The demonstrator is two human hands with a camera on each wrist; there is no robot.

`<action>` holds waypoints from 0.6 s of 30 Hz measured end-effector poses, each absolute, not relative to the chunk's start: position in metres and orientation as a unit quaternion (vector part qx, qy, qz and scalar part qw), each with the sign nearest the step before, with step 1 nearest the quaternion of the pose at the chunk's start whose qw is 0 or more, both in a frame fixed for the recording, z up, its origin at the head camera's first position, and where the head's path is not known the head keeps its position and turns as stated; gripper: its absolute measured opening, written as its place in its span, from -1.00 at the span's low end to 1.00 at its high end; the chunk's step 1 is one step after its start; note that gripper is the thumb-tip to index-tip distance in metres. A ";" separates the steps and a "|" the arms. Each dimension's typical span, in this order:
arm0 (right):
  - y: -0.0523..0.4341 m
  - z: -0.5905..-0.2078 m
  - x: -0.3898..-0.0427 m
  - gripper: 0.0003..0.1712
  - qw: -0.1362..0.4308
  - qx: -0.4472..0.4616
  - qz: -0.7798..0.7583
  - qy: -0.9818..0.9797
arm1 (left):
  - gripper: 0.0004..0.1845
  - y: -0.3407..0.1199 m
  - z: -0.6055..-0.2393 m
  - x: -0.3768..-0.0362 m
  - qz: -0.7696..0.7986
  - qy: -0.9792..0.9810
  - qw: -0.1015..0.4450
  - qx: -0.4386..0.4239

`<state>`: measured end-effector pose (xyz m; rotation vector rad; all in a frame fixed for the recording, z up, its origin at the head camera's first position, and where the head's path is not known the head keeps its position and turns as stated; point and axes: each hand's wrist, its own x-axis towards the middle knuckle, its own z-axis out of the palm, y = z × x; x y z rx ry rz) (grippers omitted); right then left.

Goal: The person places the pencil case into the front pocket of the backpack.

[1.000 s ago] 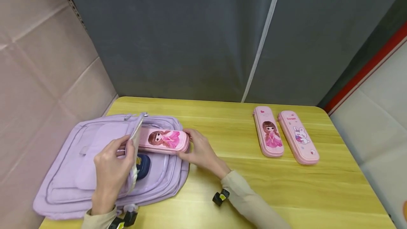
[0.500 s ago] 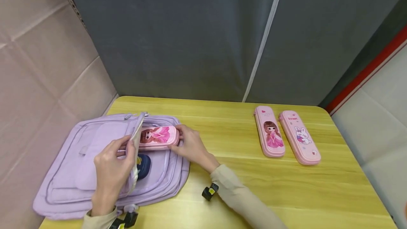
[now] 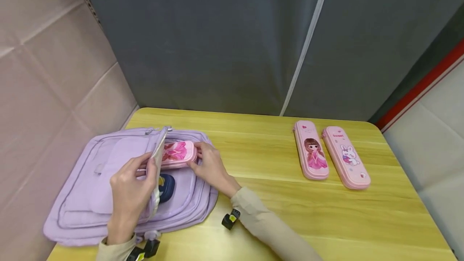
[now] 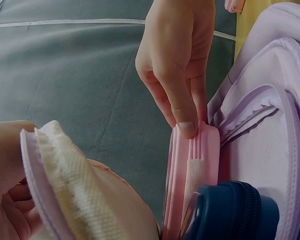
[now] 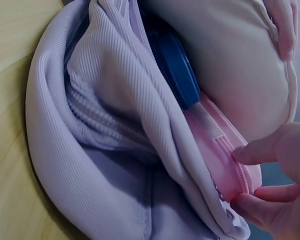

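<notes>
A lavender backpack [image 3: 105, 188] lies on the table at the left with its front pocket unzipped. My left hand [image 3: 131, 190] pinches the pocket's flap edge and holds it up. My right hand [image 3: 214, 168] grips the outer end of a pink pencil case [image 3: 181, 152] with a girl in a pink dress on it; the other end is hidden under the flap. In the right wrist view the thumb and fingers close on the zipped side of the pencil case [image 5: 230, 165]. A dark blue case [image 4: 230, 215] sits beside it in the pocket.
On the right of the wooden table [image 3: 275, 212] lie two more pink pencil cases, one with a girl [image 3: 311, 150] and one with a rabbit [image 3: 346, 158]. A grey partition [image 3: 217, 43] stands behind the table's back edge.
My right hand has moved left, sliding the pencil case further under the flap, so less of its picture shows. The left hand keeps the flap raised. The head view has shifted slightly.
</notes>
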<state>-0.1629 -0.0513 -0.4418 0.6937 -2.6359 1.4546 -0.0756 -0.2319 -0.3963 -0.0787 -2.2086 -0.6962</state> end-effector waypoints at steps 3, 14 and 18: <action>-0.054 -0.442 -0.163 -0.41 0.036 0.233 0.451 -0.861 | -0.79 -0.232 -0.396 -0.075 -0.279 -0.871 0.404 -0.030; -0.069 -0.442 -0.164 -0.49 0.054 0.270 0.394 -0.877 | -0.80 -0.241 -0.395 -0.075 -0.278 -0.862 0.423 -0.017; -0.074 -0.446 -0.163 -0.47 0.056 0.278 0.372 -0.884 | -0.80 -0.248 -0.393 -0.073 -0.296 -0.856 0.425 -0.002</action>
